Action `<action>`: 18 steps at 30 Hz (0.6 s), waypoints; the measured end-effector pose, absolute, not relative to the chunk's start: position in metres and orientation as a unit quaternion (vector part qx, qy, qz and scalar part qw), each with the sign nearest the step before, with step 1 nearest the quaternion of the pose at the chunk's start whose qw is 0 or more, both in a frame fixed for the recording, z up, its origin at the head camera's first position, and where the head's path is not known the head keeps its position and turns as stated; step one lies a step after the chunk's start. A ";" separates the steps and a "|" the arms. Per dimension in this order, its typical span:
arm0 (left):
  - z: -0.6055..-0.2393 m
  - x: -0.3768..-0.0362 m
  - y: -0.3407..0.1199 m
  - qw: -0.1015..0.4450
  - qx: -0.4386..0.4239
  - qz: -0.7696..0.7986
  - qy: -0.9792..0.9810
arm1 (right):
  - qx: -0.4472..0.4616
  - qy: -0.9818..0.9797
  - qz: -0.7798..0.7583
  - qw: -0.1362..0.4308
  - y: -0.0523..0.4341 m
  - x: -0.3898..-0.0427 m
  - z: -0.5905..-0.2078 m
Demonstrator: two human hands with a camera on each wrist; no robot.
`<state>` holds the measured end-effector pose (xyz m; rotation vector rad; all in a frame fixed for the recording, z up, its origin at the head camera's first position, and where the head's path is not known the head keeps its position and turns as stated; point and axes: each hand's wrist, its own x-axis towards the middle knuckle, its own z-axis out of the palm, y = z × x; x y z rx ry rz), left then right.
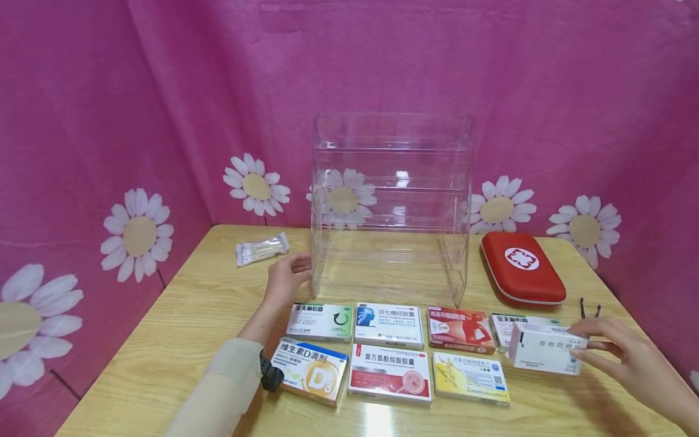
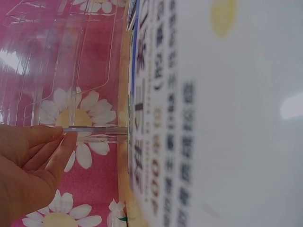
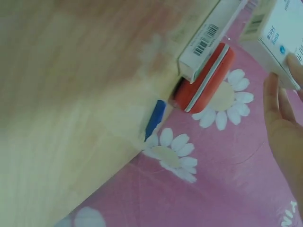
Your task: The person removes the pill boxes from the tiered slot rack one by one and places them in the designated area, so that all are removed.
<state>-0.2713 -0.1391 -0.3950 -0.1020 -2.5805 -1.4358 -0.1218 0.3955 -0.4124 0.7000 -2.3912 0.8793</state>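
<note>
A clear stepped plastic rack (image 1: 390,267) stands at the back of the wooden table. My left hand (image 1: 286,279) is at its left side, thumb and fingertips pinching the panel's edge in the left wrist view. On the right, my right hand (image 1: 622,358) grips a white medicine box (image 1: 546,351) between thumb and fingers. That box is raised over a green-and-white medicine box (image 1: 505,321) and hides part of it. Just in front of the rack lie a matching green-and-white box (image 1: 319,321), a white-and-blue box (image 1: 389,325) and a red box (image 1: 460,329).
Nearer me lie a vitamin D box (image 1: 311,371), a red-and-white box (image 1: 390,373) and a yellow box (image 1: 471,377). A red zipped case (image 1: 523,269) sits back right, a cotton swab packet (image 1: 262,249) back left. A blue pointed tool (image 3: 155,120) lies by the table's right edge.
</note>
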 end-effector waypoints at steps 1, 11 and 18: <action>-0.395 -0.271 -0.139 0.094 -0.035 -0.484 -0.869 | 0.260 -0.876 0.325 0.241 0.397 -0.121 -0.415; -0.395 -0.271 -0.140 0.097 -0.036 -0.481 -0.871 | 0.247 -0.891 0.348 0.156 0.405 -0.112 -0.431; -0.396 -0.272 -0.139 0.089 -0.031 -0.480 -0.872 | 0.231 -0.900 0.356 0.100 0.415 -0.113 -0.437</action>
